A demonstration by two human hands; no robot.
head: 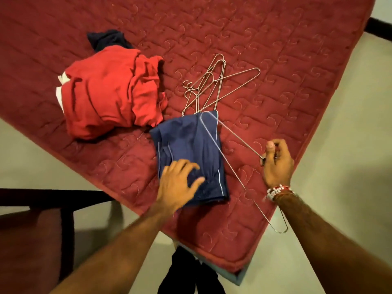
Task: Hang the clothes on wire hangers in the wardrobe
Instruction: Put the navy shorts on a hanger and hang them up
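A folded navy blue garment (191, 145) with thin white stripes lies on the red quilted mattress (275, 60). My left hand (180, 183) rests on its near end with fingers spread. My right hand (275, 162) grips the neck of a wire hanger (231, 172), whose one end lies over the blue garment's far edge and whose other end sticks out past the mattress edge. Several more wire hangers (212, 85) lie in a loose pile just beyond the garment. A heap of red clothes (110, 92) sits to the left, with a dark garment (108, 39) behind it.
The mattress corner points toward me, with pale floor (339, 166) on both sides. A dark chair or table frame (53, 209) stands at the lower left. My dark trouser legs (186, 272) show below the mattress corner.
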